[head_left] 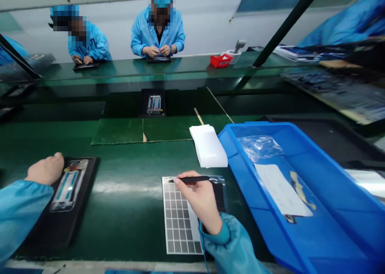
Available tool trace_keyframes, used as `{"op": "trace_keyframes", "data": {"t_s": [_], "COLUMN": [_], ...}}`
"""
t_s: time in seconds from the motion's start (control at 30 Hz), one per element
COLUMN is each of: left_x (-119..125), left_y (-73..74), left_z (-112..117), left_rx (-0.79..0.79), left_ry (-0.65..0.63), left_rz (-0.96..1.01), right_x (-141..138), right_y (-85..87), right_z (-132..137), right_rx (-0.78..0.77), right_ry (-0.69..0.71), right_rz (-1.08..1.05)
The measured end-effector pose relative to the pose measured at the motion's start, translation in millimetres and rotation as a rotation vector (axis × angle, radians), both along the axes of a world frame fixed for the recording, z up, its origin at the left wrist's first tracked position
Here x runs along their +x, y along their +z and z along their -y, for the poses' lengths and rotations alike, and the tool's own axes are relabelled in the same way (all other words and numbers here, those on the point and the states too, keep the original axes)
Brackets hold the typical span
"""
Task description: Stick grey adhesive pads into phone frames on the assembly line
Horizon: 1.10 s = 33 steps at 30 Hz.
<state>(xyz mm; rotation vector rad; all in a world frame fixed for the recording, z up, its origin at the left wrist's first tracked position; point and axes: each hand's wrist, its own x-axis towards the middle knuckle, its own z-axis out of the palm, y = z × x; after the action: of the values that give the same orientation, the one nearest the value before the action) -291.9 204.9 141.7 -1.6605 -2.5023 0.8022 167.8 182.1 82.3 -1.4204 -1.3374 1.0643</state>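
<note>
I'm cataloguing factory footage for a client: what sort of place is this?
Probably an electronics assembly line, likely for phones: workers in blue smocks and caps at a green-matted bench, phone-sized frames in black trays, and a blue plastic tote.

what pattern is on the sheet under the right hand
The sheet has a grid of grey squares divided by white lines; it shows best in the head view.
</note>
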Motion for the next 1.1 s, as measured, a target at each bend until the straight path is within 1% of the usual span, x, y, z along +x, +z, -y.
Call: {"op": "trace_keyframes", "data": {"t_s": [0.03,0.07,0.1,0.17,0.23,0.27,0.33,0.4,0.47,0.57,0.67,0.73,0.83,0.9,1.0,1.03,1.1], "left_x": [7,19,37,83,132,156,194,219,230,228,214,199,172,154,130,123,109], "left_y": [7.6,13.1,16.0,13.9,3.2,-3.9,-18.5,-30.3,-37.2,-38.7,-34.2,-31.1,-29.6,-30.6,-29.7,-27.4,-19.1], "left_z": [-9,-20,-35,-71,-113,-133,-169,-195,-211,-218,-213,-204,-185,-173,-157,-152,-143], "left_rx": [0.063,0.13,0.188,0.241,0.288,0.299,0.303,0.29,0.292,0.325,0.378,0.432,0.519,0.592,0.72,0.752,0.765], "left_ry": [-0.01,-0.045,-0.1,-0.182,-0.248,-0.285,-0.329,-0.344,-0.336,-0.31,-0.281,-0.236,-0.109,-0.004,0.127,0.149,0.138], "left_rz": [-0.052,-0.073,-0.06,0.086,0.235,0.277,0.333,0.369,0.397,0.446,0.534,0.617,0.767,0.851,0.915,0.933,0.99], "right_x": [0,-1,-1,-1,2,5,15,30,46,68,79,82,82,80,75,73,72], "right_y": [1.8,3.8,5.8,10.3,14.9,17.0,20.5,21.9,20.9,15.9,9.3,5.2,1.0,0.6,4.2,5.9,8.5], "right_z": [0,0,1,3,8,11,20,32,43,59,66,67,62,56,50,50,50], "right_rx": [0.002,0.003,0.001,-0.001,0.001,0.001,0.001,0.01,0.018,0.007,-0.004,0.001,0.008,0.004,-0.002,-0.001,0.006], "right_ry": [0.002,0.004,0.007,0.013,0.017,0.021,0.023,0.005,-0.039,-0.118,-0.163,-0.169,-0.164,-0.16,-0.157,-0.157,-0.165], "right_rz": [-0.009,-0.018,-0.025,-0.036,-0.044,-0.047,-0.04,-0.009,0.032,0.062,0.058,0.045,0.03,0.031,0.027,0.022,0.017]}}
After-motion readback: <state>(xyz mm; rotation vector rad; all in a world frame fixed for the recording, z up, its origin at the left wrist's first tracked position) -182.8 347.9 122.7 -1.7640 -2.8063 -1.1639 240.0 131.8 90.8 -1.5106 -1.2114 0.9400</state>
